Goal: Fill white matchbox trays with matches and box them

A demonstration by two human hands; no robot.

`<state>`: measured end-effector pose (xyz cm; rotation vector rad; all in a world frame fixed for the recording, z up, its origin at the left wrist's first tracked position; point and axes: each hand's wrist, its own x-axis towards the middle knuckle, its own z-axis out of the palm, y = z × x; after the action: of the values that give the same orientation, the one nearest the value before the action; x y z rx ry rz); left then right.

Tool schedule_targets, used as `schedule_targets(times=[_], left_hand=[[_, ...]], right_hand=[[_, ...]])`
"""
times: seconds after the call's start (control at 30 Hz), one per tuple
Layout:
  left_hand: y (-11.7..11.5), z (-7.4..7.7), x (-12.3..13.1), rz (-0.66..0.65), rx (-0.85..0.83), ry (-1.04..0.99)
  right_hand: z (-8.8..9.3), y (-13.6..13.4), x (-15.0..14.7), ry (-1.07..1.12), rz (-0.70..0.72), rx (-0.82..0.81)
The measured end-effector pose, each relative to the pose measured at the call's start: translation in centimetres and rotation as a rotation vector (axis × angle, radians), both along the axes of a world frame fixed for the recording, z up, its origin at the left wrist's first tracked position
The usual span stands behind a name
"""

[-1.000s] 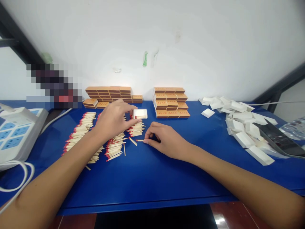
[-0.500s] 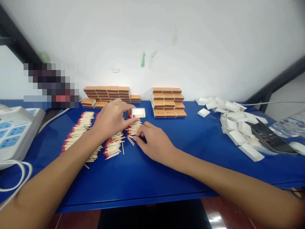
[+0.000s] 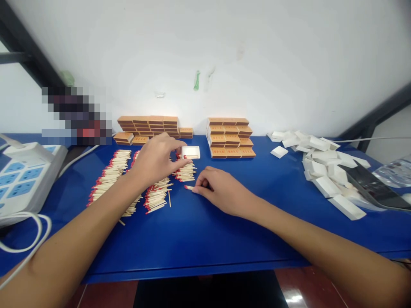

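Observation:
My left hand (image 3: pixel 157 157) grips a small white matchbox tray (image 3: pixel 192 150) by its left end, thumb in front and fingers behind. A few matches with red heads lie along the bottom of the tray. Just right of it, my right hand (image 3: pixel 221 188) is closed in a pinch on matches (image 3: pixel 189 187), whose red heads point left; how many is hard to tell. Below the tray lies a pile of matches (image 3: pixel 186 172). More matches (image 3: pixel 158 196) are heaped in a row under and beside my left wrist, and another long row (image 3: pixel 111 175) lies farther left.
Stacked orange matchboxes (image 3: pixel 147 124) line the wall, with a stepped stack (image 3: pixel 229 139) to their right. Loose white trays (image 3: pixel 321 156) are piled at the right beside a dark phone (image 3: pixel 375 186). A white power strip (image 3: pixel 28 175) with cables sits at the left on the blue table (image 3: pixel 224 239).
My right hand has drawn matches away from the pile, slightly right and toward me. My left hand still holds the tray. The whole view has shifted a little.

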<state>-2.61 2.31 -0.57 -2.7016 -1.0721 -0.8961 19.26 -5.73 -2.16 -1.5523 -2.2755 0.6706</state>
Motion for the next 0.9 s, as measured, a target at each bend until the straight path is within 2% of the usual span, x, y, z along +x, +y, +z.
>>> schedule_targets(times=[0.17, 0.43, 0.7, 0.9], left_hand=[[-0.2, -0.1, 0.2, 0.004, -0.039, 0.023], [0.0, -0.5, 0.1, -0.012, -0.013, 0.029], [-0.1, -0.4, 0.1, -0.022, -0.018, 0.026], [-0.1, -0.5, 0.1, -0.018, -0.022, 0.021]], right_hand=[[0.5, 0.6, 2.3, 0.005, 0.019, -0.043], [0.5, 1.6, 4.0, -0.007, 0.022, -0.015], [-0.1, 0.9, 3.1, -0.077, 0.015, 0.062], [0.3, 0.5, 2.6, -0.15, 0.008, 0.067]])
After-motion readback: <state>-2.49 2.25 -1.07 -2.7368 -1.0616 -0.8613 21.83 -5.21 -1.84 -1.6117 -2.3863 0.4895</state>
